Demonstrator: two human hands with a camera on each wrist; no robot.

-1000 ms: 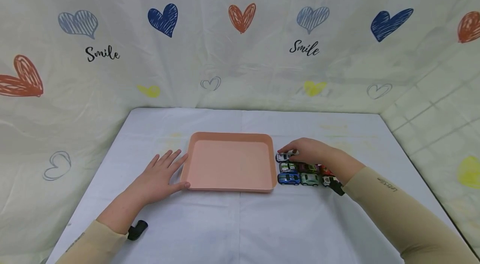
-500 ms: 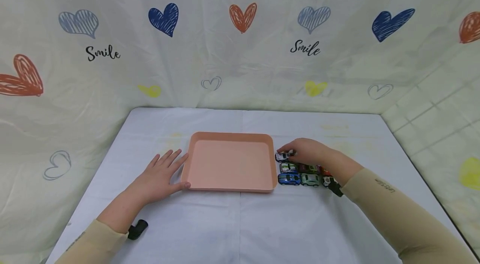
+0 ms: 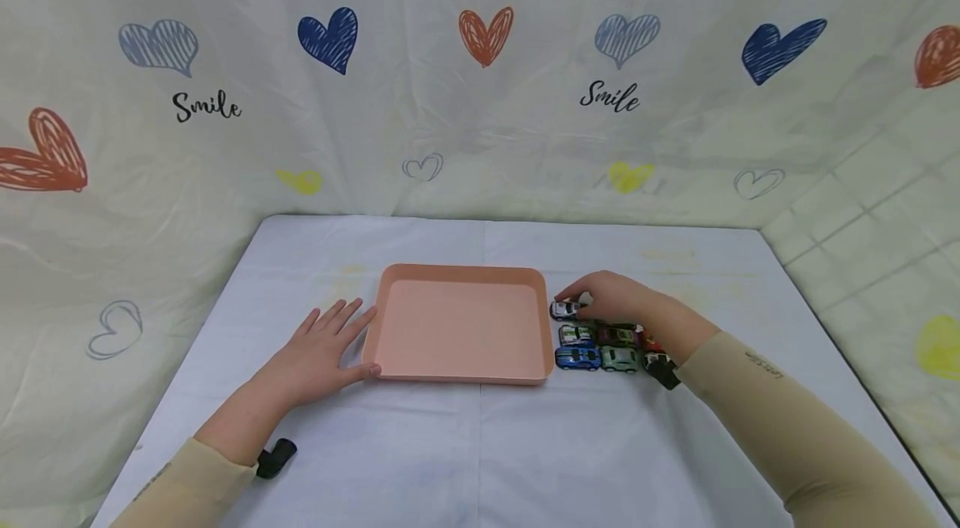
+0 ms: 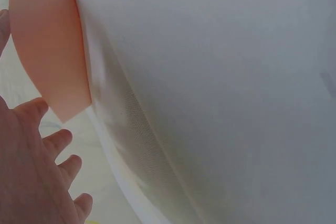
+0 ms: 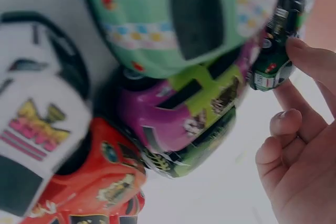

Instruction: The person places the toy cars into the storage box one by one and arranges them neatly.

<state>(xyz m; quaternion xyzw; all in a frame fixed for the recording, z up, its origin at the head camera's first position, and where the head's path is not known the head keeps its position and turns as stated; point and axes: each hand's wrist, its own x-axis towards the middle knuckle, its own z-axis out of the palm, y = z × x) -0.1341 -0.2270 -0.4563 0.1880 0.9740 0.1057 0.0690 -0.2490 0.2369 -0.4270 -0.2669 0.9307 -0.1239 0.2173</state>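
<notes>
My left hand (image 3: 318,361) lies spread at the left side of a pink tray (image 3: 461,382), its thumb at the near left corner and index fingertip at the left rim. In the left wrist view, the tray's side wall (image 4: 50,40) rises beside those fingers. My right hand (image 3: 611,297), right of the tray, pinches a small white toy car (image 3: 564,310) between thumb and fingers; its right end is hidden by the hand. Just nearer sit a white-and-green toy car (image 3: 576,336) and a purple-and-green one (image 5: 168,108), with a red one (image 5: 105,166) partly under my wrist.
A front row holds a blue toy car (image 3: 577,358), a mint-green one (image 3: 620,359) and a white-and-black one (image 5: 42,119). A white cloth (image 3: 420,453) covers the table. Behind it hangs a pale curtain (image 3: 525,120) printed with hearts.
My right hand has shifted slightly away from me with the white car, widening its gap from the row of cars. My left hand and the tray have stayed put.
</notes>
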